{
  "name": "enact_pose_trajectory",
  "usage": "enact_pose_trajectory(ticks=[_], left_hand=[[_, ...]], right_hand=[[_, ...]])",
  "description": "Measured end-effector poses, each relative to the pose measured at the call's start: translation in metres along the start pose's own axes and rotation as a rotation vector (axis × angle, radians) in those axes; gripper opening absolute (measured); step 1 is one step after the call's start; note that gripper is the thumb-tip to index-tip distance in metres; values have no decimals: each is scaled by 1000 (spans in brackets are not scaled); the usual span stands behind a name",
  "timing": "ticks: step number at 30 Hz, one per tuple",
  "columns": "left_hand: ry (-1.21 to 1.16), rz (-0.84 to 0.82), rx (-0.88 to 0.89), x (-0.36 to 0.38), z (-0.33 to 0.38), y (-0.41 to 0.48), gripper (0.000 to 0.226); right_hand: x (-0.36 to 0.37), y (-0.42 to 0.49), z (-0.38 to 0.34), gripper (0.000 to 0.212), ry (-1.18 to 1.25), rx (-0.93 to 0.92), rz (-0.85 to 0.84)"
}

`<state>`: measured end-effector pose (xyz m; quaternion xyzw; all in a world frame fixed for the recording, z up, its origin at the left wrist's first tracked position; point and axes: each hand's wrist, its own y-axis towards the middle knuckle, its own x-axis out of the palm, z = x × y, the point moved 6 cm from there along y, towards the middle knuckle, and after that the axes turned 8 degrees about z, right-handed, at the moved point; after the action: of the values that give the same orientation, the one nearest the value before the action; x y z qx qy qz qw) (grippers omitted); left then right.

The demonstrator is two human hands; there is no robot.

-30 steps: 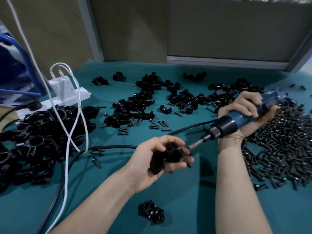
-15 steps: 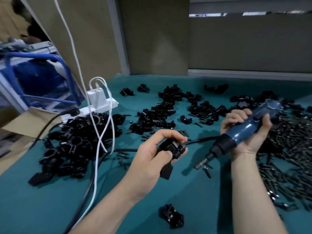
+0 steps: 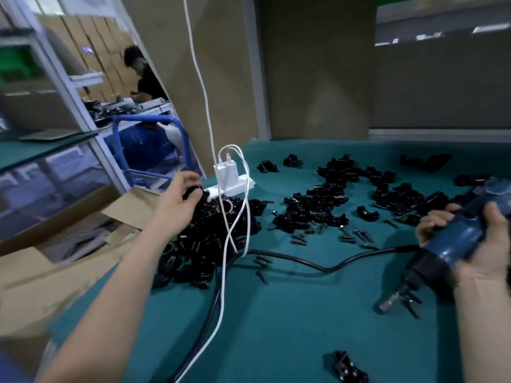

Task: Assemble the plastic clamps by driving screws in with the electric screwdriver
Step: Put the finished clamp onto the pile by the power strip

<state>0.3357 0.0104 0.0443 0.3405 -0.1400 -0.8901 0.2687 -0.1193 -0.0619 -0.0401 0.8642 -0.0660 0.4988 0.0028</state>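
My left hand [image 3: 178, 199] reaches out over the left pile of black plastic clamps [image 3: 204, 244], its fingers curled round one black clamp [image 3: 193, 192] at the pile's far edge. At the right, my right hand [image 3: 486, 244] grips the blue electric screwdriver [image 3: 456, 239], whose bit [image 3: 388, 303] points down-left just above the green table, beside a few screws. Loose clamp halves [image 3: 318, 205] and screws [image 3: 356, 234] are scattered across the middle of the table. A single clamp [image 3: 349, 369] lies near the front edge.
A white power strip [image 3: 237, 186] with chargers and white cables [image 3: 229, 236] sits behind the left pile. The screwdriver's black cord [image 3: 304, 261] runs across the table. An open cardboard box [image 3: 55, 261] stands left of the table, with a blue cart [image 3: 154, 150] and a person [image 3: 143, 78] beyond.
My left hand has carried the clamp away from the screwdriver, left and outward to the clamp pile. The screwdriver has drawn back to the right, and my view has swung left.
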Motion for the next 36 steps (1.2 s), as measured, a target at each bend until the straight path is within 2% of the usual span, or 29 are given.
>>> enact_pose_trajectory(ticks=[1, 3, 7, 8, 9, 12, 13, 14, 15, 17, 19, 21, 23, 27, 30, 33, 36], left_hand=[[67, -92, -14, 12, -8, 8, 21], [197, -179, -16, 22, -16, 18, 21], [137, -228, -114, 22, -10, 17, 27], [154, -159, -100, 20, -3, 14, 32], [166, -5, -54, 14, 8, 11, 37], [14, 634, 225, -14, 82, -22, 43], [-78, 736, 351, -11, 107, -33, 44], [-157, 739, 487, 3, 130, -41, 44], [-223, 653, 597, 25, 150, -44, 41], [-271, 294, 636, 90, 177, -36, 32], [-177, -87, 465, 166, 178, -14, 32], [-46, -275, 229, 228, 155, 21, 39], [125, -350, 111, 263, 131, 57, 48], [384, -504, 123, 309, 104, 101, 50], [395, -462, 120, 321, 99, 116, 41], [413, -505, 170, 323, 98, 124, 31], [291, -462, 208, 314, 110, 143, 22]], right_hand=[[-3, 0, 3, 33, 69, -12, 37], [-8, -3, 1, 37, 57, -9, 91], [-12, -4, -4, 40, 14, -20, 176], [-13, -4, -4, 40, -12, -17, 207], [-15, -4, -5, 40, -49, -11, 232], [-18, -3, -4, 41, -196, -33, 308], [-18, -3, -3, 41, -226, -38, 319], [-18, -4, -3, 40, -244, -35, 329], [-18, -4, -2, 39, -258, -27, 336], [-16, -5, -3, 37, -251, -17, 323], [-16, -5, -4, 37, -260, -7, 305], [-17, -5, -3, 36, -277, 10, 309], [-19, -6, -2, 36, -279, 28, 331], [-22, -3, -2, 36, -265, 44, 346], [-23, 1, 0, 38, -266, 71, 341], [-24, 5, 0, 36, -253, 95, 353], [-25, 9, 0, 38, -261, 104, 344]])
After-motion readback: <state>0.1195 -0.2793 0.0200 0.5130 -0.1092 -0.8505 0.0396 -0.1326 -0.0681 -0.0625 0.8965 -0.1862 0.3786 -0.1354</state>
